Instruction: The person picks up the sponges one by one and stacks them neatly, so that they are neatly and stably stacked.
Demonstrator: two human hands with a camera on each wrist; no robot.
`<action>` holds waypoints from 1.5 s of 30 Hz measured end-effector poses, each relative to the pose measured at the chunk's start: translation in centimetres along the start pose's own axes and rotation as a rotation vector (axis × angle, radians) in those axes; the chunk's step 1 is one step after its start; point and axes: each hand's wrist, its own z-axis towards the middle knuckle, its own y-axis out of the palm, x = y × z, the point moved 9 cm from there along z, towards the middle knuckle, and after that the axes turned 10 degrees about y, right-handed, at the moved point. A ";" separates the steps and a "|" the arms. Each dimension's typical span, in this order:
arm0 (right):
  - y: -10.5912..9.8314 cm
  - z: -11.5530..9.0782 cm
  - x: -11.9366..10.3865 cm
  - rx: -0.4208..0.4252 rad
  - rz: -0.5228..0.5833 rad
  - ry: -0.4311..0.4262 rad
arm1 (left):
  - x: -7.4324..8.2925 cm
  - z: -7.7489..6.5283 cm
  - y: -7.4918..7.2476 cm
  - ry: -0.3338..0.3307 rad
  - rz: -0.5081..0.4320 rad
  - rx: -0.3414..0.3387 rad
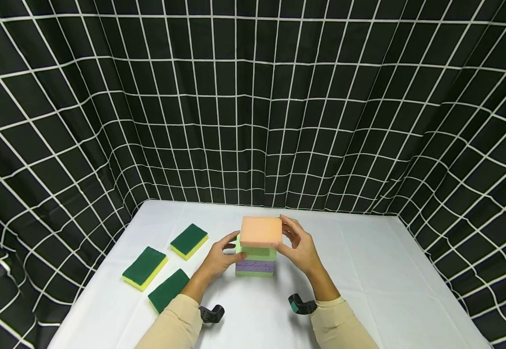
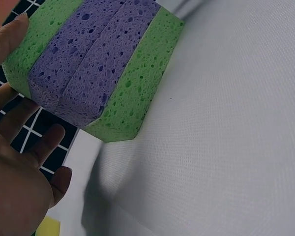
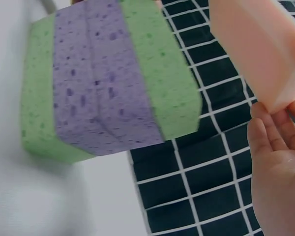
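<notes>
A stack of porous sponges stands on the table, with a green sponge [image 2: 142,73] at the bottom, two purple sponges [image 2: 96,56] in the middle and another green sponge [image 3: 160,69] on top. My left hand [image 1: 216,259] is at the stack's left side, its thumb and a finger holding the top green sponge near its front and back edges. Above the stack, a peach-orange foam block [image 1: 260,231] is pinched by my right hand [image 1: 298,247], thumb at the front and fingers behind. In the right wrist view a gap separates the block from the stack.
Several green-and-yellow scouring sponges lie on the left of the white table [image 1: 366,271]: one at the back [image 1: 189,241], one farther left [image 1: 145,268] and one partly hidden by my left forearm [image 1: 168,290]. A black gridded curtain [image 1: 253,121] encloses the table's back and sides.
</notes>
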 end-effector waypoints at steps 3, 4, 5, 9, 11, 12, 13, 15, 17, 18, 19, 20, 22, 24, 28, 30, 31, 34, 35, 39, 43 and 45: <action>0.3 -0.1 1.1 -0.015 0.008 0.027 | -1.3 0.3 0.0 0.002 -0.007 0.013; 0.3 -0.1 1.5 -0.018 0.013 0.034 | -1.7 0.4 0.0 0.003 -0.009 0.020; 0.4 -0.1 2.1 -0.021 0.021 0.043 | -2.2 0.4 0.1 0.005 -0.010 0.023; 0.5 -0.3 4.7 -0.019 0.025 0.081 | -3.7 0.5 0.0 -0.007 -0.006 0.042; 0.5 -0.3 5.8 -0.017 0.027 0.096 | -3.9 0.5 0.0 -0.006 0.001 0.043; 0.5 -0.3 6.2 -0.016 0.024 0.101 | -4.0 0.5 0.0 -0.009 0.000 0.044; 0.5 -0.4 6.5 -0.019 0.027 0.104 | -4.0 0.4 0.0 -0.010 -0.001 0.044; 0.6 -0.4 7.0 -0.022 0.035 0.111 | -4.0 0.3 0.0 -0.003 -0.003 0.040; 0.6 -0.4 7.4 -0.027 0.037 0.113 | -3.9 0.3 0.0 0.002 -0.007 0.036; 0.6 -0.4 7.5 -0.030 0.034 0.115 | -3.9 0.3 0.0 -0.003 -0.007 0.036; 0.6 -0.5 7.6 -0.034 0.032 0.116 | -4.0 0.2 0.0 -0.006 -0.005 0.036; 0.7 -0.5 7.7 -0.036 0.030 0.118 | -3.9 0.2 0.0 -0.007 -0.002 0.034; 0.7 -0.5 7.8 -0.042 0.023 0.118 | -3.9 0.3 0.0 -0.008 0.005 0.030; 0.7 -0.5 7.8 -0.045 0.009 0.118 | -3.8 0.3 0.0 -0.011 0.009 0.026; 0.8 -0.5 7.6 -0.053 -0.014 0.121 | -3.6 0.2 0.0 -0.005 0.012 0.015; 0.9 -0.6 6.9 -0.059 -0.026 0.113 | -3.5 0.2 0.0 -0.007 0.010 0.008; 0.9 -0.6 6.6 -0.060 -0.026 0.113 | -3.4 0.2 0.0 -0.009 0.008 0.004; 1.0 -0.7 5.7 -0.063 -0.032 0.121 | -3.4 0.1 0.0 -0.012 0.001 -0.005; 1.1 -0.7 5.4 -0.061 -0.039 0.125 | -3.4 0.2 0.0 -0.010 -0.001 -0.006; 1.1 -0.7 5.2 -0.051 -0.053 0.140 | -3.3 0.3 -0.1 0.003 -0.007 0.001; 1.0 -0.6 5.6 -0.045 -0.080 0.118 | -3.3 0.3 -0.1 0.007 0.000 0.002; 0.9 -0.6 6.3 -0.043 -0.093 0.112 | -3.3 0.3 -0.1 0.009 0.003 0.001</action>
